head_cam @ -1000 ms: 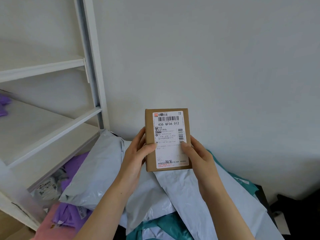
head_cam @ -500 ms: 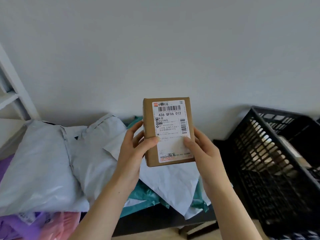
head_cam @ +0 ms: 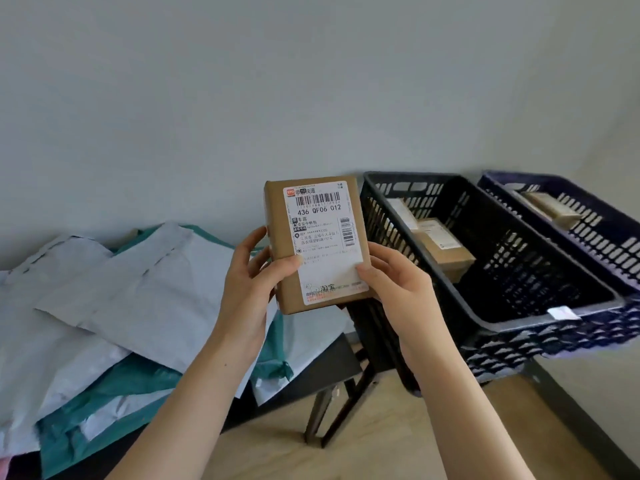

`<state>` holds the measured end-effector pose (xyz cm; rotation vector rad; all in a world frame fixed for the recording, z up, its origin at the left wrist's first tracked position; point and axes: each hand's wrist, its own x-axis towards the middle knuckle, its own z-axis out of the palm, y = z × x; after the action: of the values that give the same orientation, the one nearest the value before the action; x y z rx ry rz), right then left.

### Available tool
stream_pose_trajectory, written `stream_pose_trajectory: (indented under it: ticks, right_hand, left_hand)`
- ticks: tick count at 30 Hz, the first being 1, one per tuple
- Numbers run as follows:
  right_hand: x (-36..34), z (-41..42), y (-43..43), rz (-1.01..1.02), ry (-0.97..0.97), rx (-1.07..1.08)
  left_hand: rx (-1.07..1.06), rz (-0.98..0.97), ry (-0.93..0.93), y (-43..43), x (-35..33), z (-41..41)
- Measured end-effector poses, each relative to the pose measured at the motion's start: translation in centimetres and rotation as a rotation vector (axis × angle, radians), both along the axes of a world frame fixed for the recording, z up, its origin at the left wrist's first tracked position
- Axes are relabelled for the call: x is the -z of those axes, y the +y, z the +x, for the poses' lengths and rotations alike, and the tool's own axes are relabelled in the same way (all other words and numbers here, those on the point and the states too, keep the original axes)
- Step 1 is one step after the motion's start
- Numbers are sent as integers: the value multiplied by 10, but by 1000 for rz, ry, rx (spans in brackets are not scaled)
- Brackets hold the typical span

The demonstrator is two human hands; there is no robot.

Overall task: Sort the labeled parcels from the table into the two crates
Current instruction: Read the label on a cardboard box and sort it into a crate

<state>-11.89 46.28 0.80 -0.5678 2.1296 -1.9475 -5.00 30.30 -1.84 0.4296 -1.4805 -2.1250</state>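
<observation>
Head view: two bare hands hold one brown parcel [head_cam: 277, 216] up in front of a pale wall [head_cam: 242, 98], between the table and the crates.
Parcel: upright and off the table, held in the air, its right edge overlapping the near-left corner of the black crate [head_cam: 519, 271] from this angle.
Label [head_cam: 325, 220]: white, facing the camera, covering most of the parcel's front; a barcode sits at the top with "436 QF06 012" printed beneath it.
Left hand [head_cam: 249, 285]: grips the parcel's left edge, thumb laid across the front at the label's lower left, fingers curled round behind.
Right hand [head_cam: 398, 289]: grips the lower right corner, thumb pressed on the label, fingers wrapped behind the box.
Black crate: slotted walls, just right of the parcel; brown boxes [head_cam: 446, 251] with white labels lie inside.
Blue crate [head_cam: 606, 244]: right beside the black one, farther right; one brown box [head_cam: 554, 206] lies at its far end.
Tag [head_cam: 562, 312]: small and white, on the near rim where the crates meet.
Table [head_cam: 332, 355]: dark top, at the left, below the hands.
Mailers: grey-white bags [head_cam: 156, 282] and teal bags [head_cam: 104, 393] overlap in a heap on the table.
Floor [head_cam: 381, 445]: light wood, showing beneath the forearms.
</observation>
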Motion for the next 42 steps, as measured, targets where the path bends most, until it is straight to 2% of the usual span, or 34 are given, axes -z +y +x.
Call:
stream_pose_trajectory:
  ticks: [10, 19, 30, 42]
  right_hand:
    - [-12, -89, 187, -11, 96, 99]
    - [-9, -155, 295, -17, 22, 272]
    - [4, -214, 312, 86, 16, 168]
    - [-4, -357, 252, 184, -40, 95]
  left_hand:
    - [110, -6, 48, 174, -21, -108]
    - [162, -13, -5, 257, -30, -184]
    - [198, 91, -130, 273, -23, -267]
    - [185, 125, -268, 238, -25, -404]
